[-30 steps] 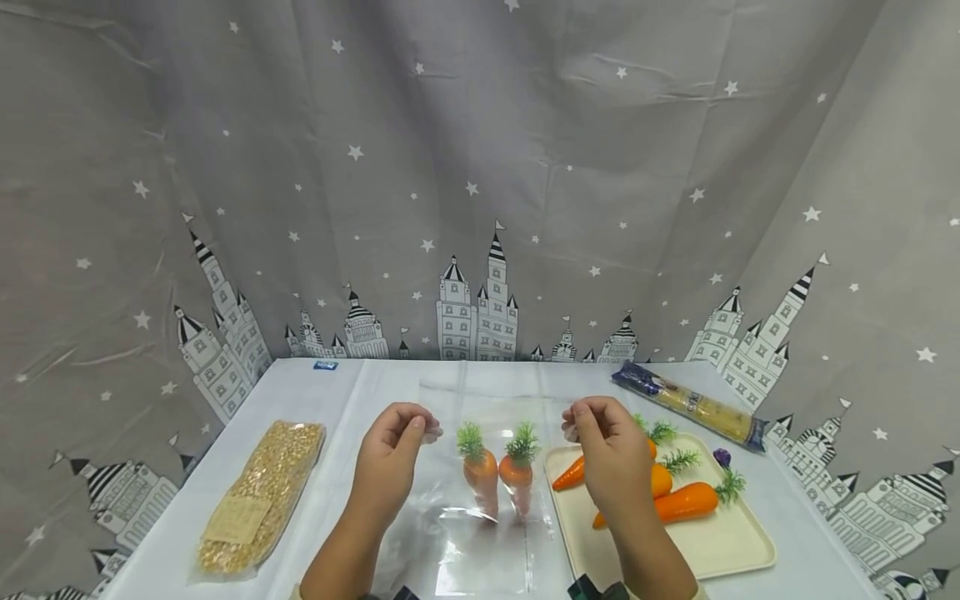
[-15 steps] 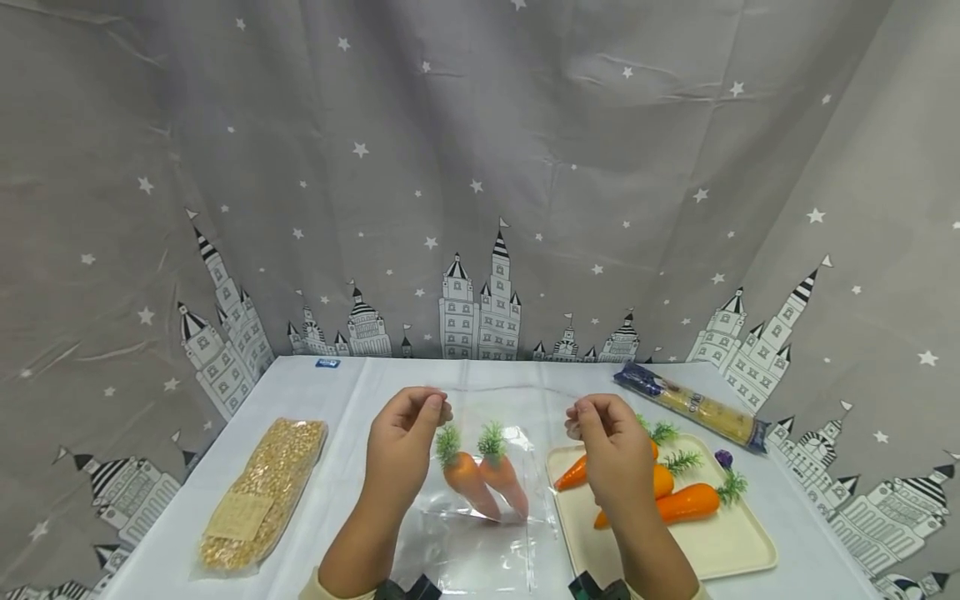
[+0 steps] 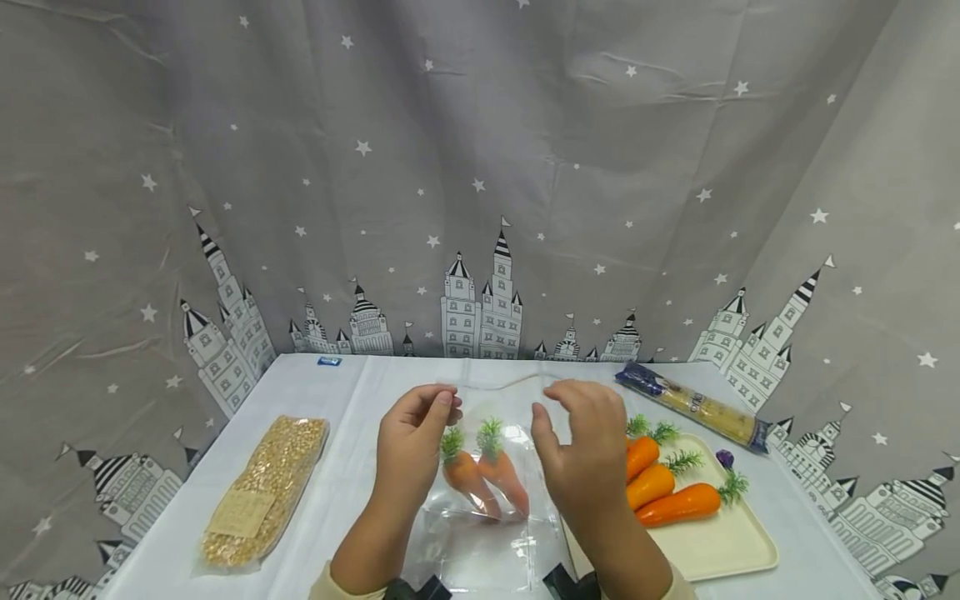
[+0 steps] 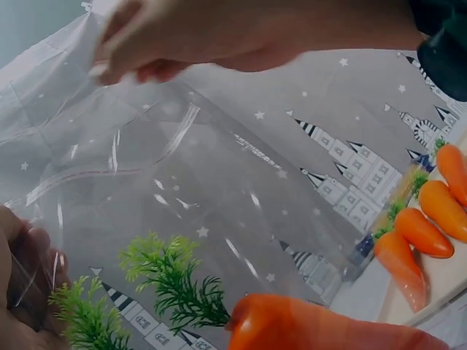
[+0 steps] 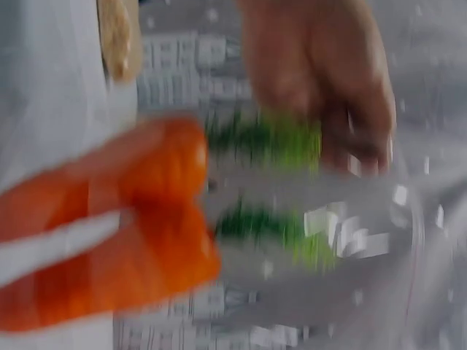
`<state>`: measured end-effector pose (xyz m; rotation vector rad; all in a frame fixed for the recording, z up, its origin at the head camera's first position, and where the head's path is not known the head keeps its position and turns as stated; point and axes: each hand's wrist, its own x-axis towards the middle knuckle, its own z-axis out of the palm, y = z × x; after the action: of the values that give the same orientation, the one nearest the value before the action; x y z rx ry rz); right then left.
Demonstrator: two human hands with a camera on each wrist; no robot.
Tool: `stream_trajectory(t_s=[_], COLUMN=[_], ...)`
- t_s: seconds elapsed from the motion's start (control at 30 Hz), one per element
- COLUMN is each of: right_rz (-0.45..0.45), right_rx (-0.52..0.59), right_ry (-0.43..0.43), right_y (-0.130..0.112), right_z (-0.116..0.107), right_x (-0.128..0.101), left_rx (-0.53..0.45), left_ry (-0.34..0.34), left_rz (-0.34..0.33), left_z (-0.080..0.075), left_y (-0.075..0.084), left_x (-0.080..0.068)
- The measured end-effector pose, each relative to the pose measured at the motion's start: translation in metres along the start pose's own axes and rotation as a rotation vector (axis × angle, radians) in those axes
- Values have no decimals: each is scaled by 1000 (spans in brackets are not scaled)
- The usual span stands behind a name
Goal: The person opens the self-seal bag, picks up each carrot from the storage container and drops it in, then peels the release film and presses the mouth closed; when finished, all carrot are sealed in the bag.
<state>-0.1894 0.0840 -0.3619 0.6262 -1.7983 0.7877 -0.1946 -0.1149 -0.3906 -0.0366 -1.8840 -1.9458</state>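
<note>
A clear zip bag (image 3: 480, 554) with two carrots (image 3: 467, 482) inside hangs in front of me, its zip strip (image 4: 109, 172) running across near the top. The carrots' green tops point up toward the bag's mouth. With thumb and fingers my left hand (image 3: 412, 446) pinches the bag's upper left edge. My right hand (image 3: 587, 454) is by the upper right part of the bag, its thumb and fingers spread apart and holding nothing. The right wrist view is blurred, but the carrots and the left hand (image 5: 321, 73) show through the plastic.
On the right, a cream tray (image 3: 720, 554) bears several orange carrots (image 3: 682, 505). Behind it lie a long pasta packet (image 3: 693, 407) and a small purple item (image 3: 723, 459). A bag of corn kernels (image 3: 277, 467) lies at left; a small blue packet (image 3: 329, 361) sits at the back edge.
My left hand has shifted slightly right with the bag, and the carrots inside now lean. My right hand has let go of the bag's edge, moved left and spread its fingers.
</note>
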Motion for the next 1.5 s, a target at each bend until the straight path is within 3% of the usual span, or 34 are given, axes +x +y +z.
stream_trajectory(t_s=[0.07,0.13,0.3,0.43,0.9,1.3,1.5], right_rz=[-112,-167,-179,-171,-120,-185,-189], right_rx=[25,49,67,57,30,-47,-77], right_ry=[-15,-69,-213,-264,-301,-296,-289], right_y=[-10,-17,-26,-28,-23,-19,-18], right_z=[8,16,32,41,48,46,44], right_x=[4,6,7,8,11,14,13], left_rx=[-8,-10,-11,8,-40,61,156], left_ry=[7,12,24,37,-53,-68,-71], left_rz=[6,12,8,-6,48,82,183], left_z=[1,1,2,3,6,6,5], left_y=[0,-1,-3,-1,-2,-1,-3], left_x=[0,0,-1,-3,-6,-10,-12])
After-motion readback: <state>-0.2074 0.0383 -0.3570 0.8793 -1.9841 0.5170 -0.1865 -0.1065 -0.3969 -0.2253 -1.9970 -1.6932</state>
